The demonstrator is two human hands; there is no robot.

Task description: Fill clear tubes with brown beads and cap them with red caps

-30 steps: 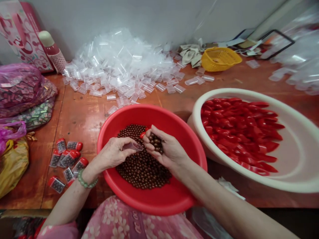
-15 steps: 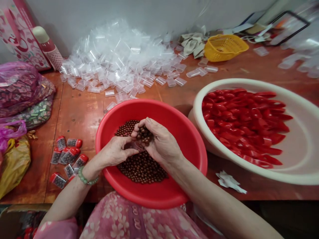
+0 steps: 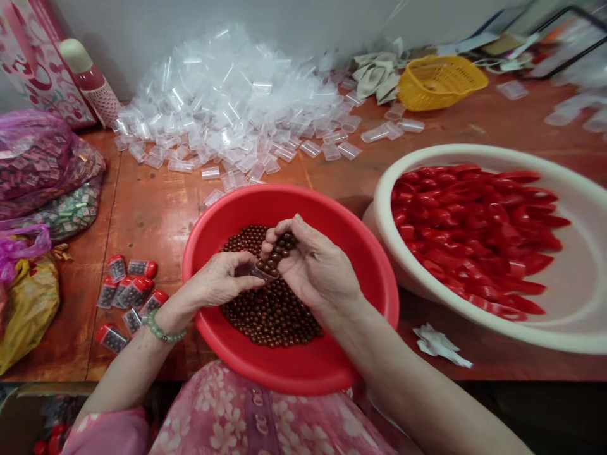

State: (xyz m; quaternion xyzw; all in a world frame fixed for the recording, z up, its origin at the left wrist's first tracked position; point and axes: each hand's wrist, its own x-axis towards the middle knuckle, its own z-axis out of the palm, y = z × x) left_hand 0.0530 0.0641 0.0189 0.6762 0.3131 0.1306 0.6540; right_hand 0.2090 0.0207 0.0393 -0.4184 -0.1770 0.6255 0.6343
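Over a red basin (image 3: 360,303) my left hand (image 3: 222,278) pinches a small clear plastic container (image 3: 258,270) between thumb and fingers. My right hand (image 3: 322,262) is cupped around a handful of brown balls (image 3: 283,245), tilted so that they meet the container's mouth. Whether any balls are inside the container is hard to tell. More brown balls (image 3: 272,319) lie loose in the basin under both hands. Left of the basin, several filled clear containers with red caps (image 3: 135,292) rest on the table.
A white basin (image 3: 583,291) with red plastic pieces (image 3: 478,237) stands at right. Behind is a heap of clear containers (image 3: 227,101). A yellow basket (image 3: 441,82), a bottle (image 3: 90,79), plastic bags (image 3: 42,164) and crumpled tissue (image 3: 441,344) sit on the table (image 3: 152,202).
My right hand has moved left and up with the balls, from beside the container to its mouth. The red piece seen by its fingers earlier no longer shows. The view has shifted slightly.
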